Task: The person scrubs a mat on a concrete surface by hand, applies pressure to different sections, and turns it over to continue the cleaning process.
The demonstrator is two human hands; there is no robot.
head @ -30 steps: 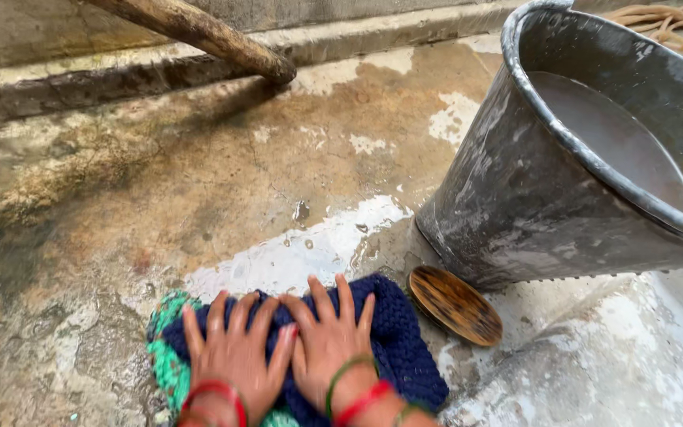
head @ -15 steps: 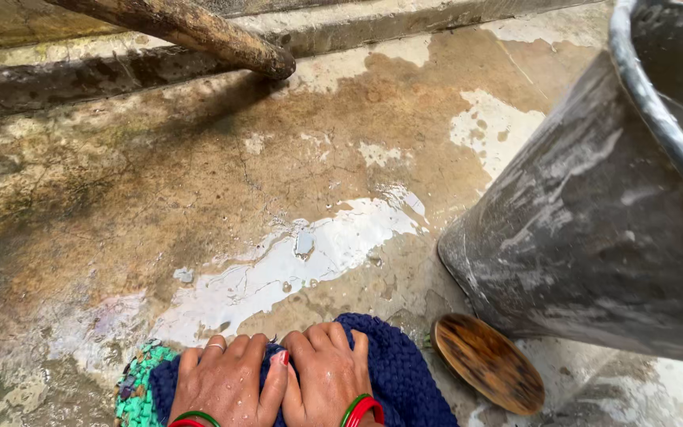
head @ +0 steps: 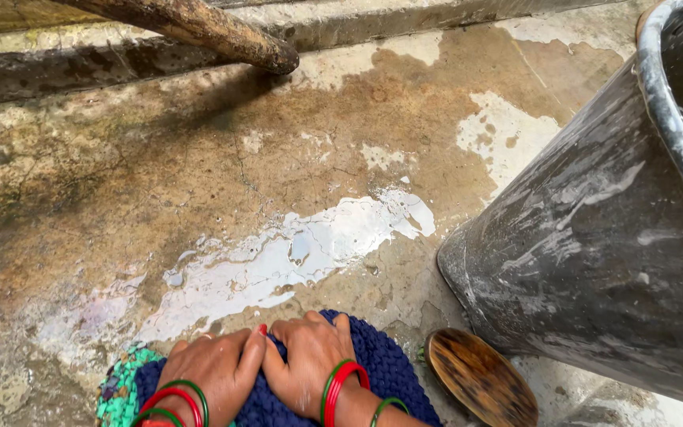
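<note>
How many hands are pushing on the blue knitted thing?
2. The left hand presses on the blue knitted cloth on its left part, and the right hand presses right beside it, the two touching.

You see no packages, labels, signs or screens anywhere in this view; nothing here bears a printed panel, a wrapper or a display.

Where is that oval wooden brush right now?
The oval wooden brush lies on the wet concrete floor at the bottom right of the head view, right of the blue knitted cloth and against the foot of the metal bucket.
</note>
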